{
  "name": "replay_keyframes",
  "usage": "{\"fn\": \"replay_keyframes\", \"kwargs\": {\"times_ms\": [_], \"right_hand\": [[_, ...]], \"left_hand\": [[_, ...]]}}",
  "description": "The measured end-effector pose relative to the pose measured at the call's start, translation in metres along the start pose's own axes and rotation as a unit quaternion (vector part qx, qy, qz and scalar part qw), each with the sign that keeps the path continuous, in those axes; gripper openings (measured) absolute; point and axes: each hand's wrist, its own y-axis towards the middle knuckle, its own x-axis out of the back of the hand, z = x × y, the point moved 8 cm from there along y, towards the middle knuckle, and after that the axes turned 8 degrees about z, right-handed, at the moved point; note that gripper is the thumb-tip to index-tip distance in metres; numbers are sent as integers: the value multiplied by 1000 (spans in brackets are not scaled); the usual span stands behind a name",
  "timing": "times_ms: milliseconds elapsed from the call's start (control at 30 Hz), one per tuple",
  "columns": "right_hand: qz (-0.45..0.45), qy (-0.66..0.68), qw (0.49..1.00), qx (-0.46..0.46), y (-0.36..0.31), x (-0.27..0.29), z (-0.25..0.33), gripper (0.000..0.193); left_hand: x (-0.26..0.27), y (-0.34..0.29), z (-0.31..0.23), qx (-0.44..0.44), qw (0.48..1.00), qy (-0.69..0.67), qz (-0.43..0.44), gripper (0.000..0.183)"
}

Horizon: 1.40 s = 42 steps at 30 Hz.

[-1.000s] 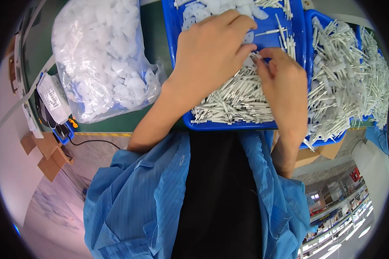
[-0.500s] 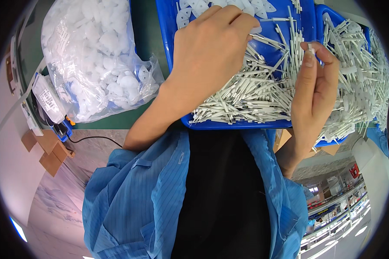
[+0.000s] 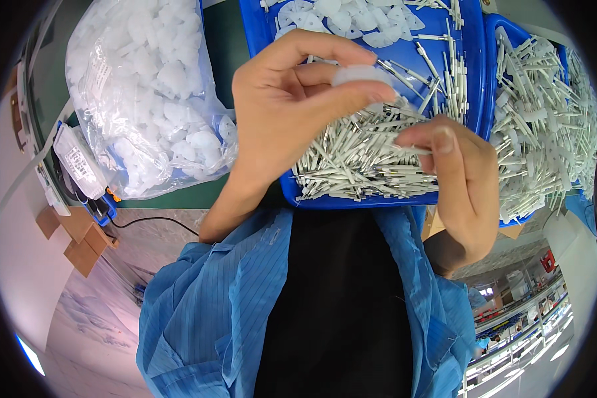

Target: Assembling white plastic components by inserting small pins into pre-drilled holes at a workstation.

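Observation:
My left hand (image 3: pixel 275 113) pinches a translucent white plastic piece (image 3: pixel 363 74) between thumb and forefinger, above the blue tray (image 3: pixel 361 203). Just to its right, my right hand (image 3: pixel 464 186) has thumb and forefinger closed on a thin white stick (image 3: pixel 414 150); part of it is hidden by the fingers, and its tip is blurred. The two hands are close together, and I cannot tell whether stick and plastic piece touch. Under them lies a heap of thin white sticks with metal ends (image 3: pixel 358 159). Loose flat plastic pieces (image 3: pixel 341 16) lie at the tray's far end.
At left, a clear bag (image 3: pixel 152 86) full of white plastic pieces rests on the green table (image 3: pixel 222 86). A white box (image 3: pixel 79 159) stands beyond it, near a black cable (image 3: pixel 156 212). On the right, a second blue bin (image 3: pixel 489 73) is heaped with pieces joined to sticks (image 3: pixel 537 126).
My left hand has drawn back from the tray's far end with a plastic piece in its fingers. My right hand has come left and lower, toward my left hand.

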Motion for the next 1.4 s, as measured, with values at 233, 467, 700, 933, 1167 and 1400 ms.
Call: {"fn": "replay_keyframes", "kwargs": {"times_ms": [233, 467, 700, 933, 1167, 1400], "right_hand": [[-274, -322, 905, -37, 20, 13, -22, 11], [-301, -327, 888, 115, 21, 14, -2, 11], [-163, 67, 984, -20, -9, -13, 12, 21], [-167, -15, 985, 35, 0, -28, 19, 15], [-216, -126, 968, 29, -3, -22, 22, 9], [-185, -89, 979, -16, -6, -22, 22, 13]], "left_hand": [[0, 1, 6, 15, 999, -38, 13, 27], [-12, 6, 3, -45, 998, -47, 8, 28], [-14, 5, -6, -46, 989, -137, 26, 24], [-9, 1, 4, -45, 993, -108, -7, 25], [-9, -4, 2, -70, 995, -72, 8, 25], [-6, -6, -8, -130, 991, -32, -1, 25]]}}
